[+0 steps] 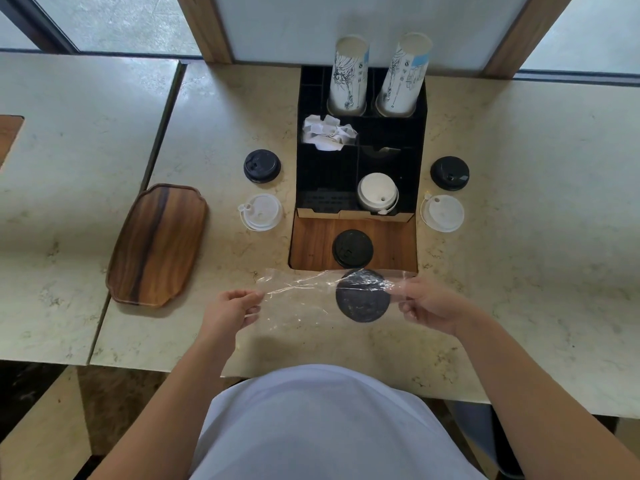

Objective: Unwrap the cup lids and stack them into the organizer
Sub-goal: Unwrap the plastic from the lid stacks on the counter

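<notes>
Black lid (363,295), wrapped in clear plastic film (298,299), held above the near edge of the marble counter (519,237), just near of the wooden recess (311,244). Film stretched out leftward from the lid. Right hand (429,306): fingers curled, pinching the film at the lid's right edge. Left hand (232,306): fingers curled, pinching the film's left end.

A second black lid (352,248) lies on the wood of the recess, just far of the wrapped one. Black organizer (325,181) stands beyond it; a white lid stack (377,195) sits in its near right compartment, crumpled white paper (329,133) in a left compartment further back, two tall paper cup stacks (349,74) in the far slots.

Left of organizer on counter: black lid (262,166), white lid (260,212) nearer. Right of organizer: black lid (449,173), white lid (442,213) nearer. Wooden tray (157,244) at far left, well apart from the lids.
</notes>
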{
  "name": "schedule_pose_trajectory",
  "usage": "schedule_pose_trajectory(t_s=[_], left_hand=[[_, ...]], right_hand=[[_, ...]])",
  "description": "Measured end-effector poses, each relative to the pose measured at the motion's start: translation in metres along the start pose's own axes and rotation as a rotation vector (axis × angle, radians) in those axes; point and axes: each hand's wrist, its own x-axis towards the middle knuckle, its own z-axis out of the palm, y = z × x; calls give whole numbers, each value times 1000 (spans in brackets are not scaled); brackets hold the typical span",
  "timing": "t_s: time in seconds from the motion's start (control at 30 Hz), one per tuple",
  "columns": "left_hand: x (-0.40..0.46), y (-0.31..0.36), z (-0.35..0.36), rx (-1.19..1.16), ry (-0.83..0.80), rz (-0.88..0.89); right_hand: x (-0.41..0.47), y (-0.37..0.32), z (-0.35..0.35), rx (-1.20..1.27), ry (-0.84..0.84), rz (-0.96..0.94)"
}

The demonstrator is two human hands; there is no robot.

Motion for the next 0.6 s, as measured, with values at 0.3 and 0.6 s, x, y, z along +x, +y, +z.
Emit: schedule_pose_trajectory(t_s=[0.3,0.6], left_hand=[[5,-6,-25,-77,69,1],[2,-18,-22,-77,42,31]], right_hand=[[5,-18,-30,7,241,-103],[21,-96,4,95,434,-416]])
